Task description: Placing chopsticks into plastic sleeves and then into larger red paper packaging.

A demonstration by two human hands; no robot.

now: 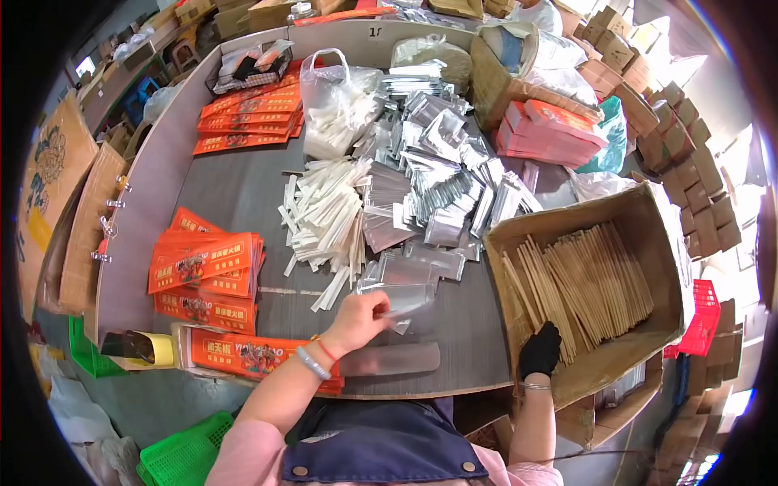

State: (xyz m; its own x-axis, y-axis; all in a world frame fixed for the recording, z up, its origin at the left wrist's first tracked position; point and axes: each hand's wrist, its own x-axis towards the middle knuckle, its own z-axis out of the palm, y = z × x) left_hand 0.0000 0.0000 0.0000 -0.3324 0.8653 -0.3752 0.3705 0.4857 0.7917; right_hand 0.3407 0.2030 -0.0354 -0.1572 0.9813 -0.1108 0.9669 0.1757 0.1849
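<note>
My left hand (356,321) is bare, with its fingers curled together at the edge of a clear plastic packet (413,297). Motion blurs the fingertips, and I cannot make out what is between them. Just below lies a long clear plastic sleeve (401,359) by the table's front edge. In a black glove, my right hand (540,351) reaches over the near left wall of a cardboard box (519,227). Its fingers close around the lower ends of wooden chopsticks (604,283) lying there; the dark glove hides their tips.
White paper strips (324,215) and silvery packets (442,174) heap mid-table. Red printed sleeves lie in stacks at left (207,267), with more in a front tray (243,354). Behind stand a white plastic bag (336,105) and pink-red bundles (547,134). A partition (154,174) borders the table.
</note>
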